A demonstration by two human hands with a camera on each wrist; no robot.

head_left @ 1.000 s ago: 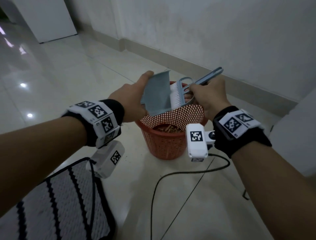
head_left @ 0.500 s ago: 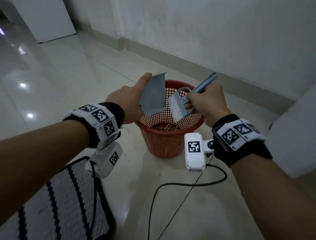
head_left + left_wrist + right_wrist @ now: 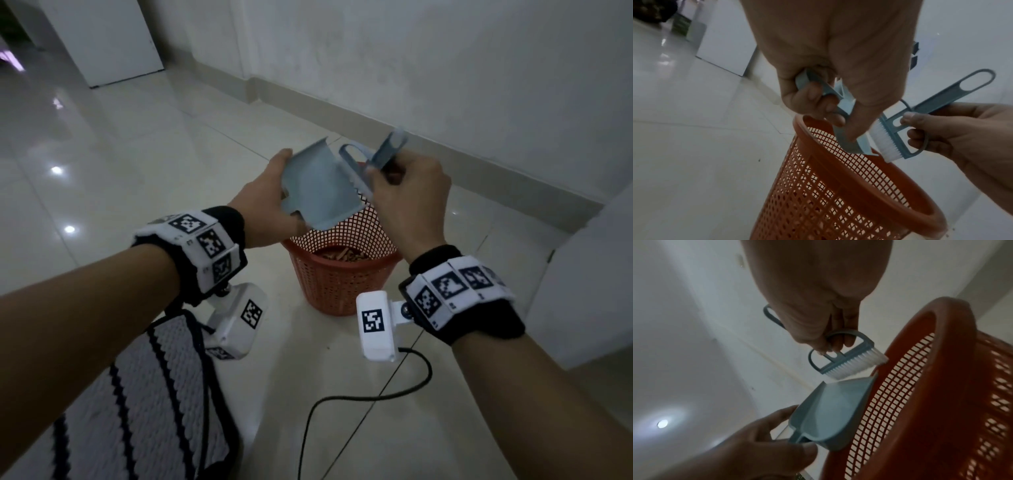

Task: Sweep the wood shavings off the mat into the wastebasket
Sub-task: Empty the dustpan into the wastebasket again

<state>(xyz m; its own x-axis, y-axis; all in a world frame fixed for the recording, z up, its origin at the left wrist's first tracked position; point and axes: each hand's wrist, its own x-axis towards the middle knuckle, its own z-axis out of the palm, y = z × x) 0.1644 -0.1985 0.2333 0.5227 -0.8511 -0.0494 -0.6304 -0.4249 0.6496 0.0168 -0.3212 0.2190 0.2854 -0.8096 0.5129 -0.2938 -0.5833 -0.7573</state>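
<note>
Count, standing by the wall:

Two hands, left hand (image 3: 263,202) and right hand (image 3: 409,202).
One blue dustpan (image 3: 320,192), gripped in the left fingers (image 3: 818,97).
One blue brush (image 3: 898,133) with white bristles, gripped in the right fingers (image 3: 918,120).
One orange mesh wastebasket (image 3: 342,284), just below both sets of fingers.
One heap of wood shavings (image 3: 342,255) inside it; single pieces too small to count.
One striped mat (image 3: 144,404), well behind the fingers.
One black cable (image 3: 359,397) on the floor.
Two wrist cameras, one under each wrist.
</note>
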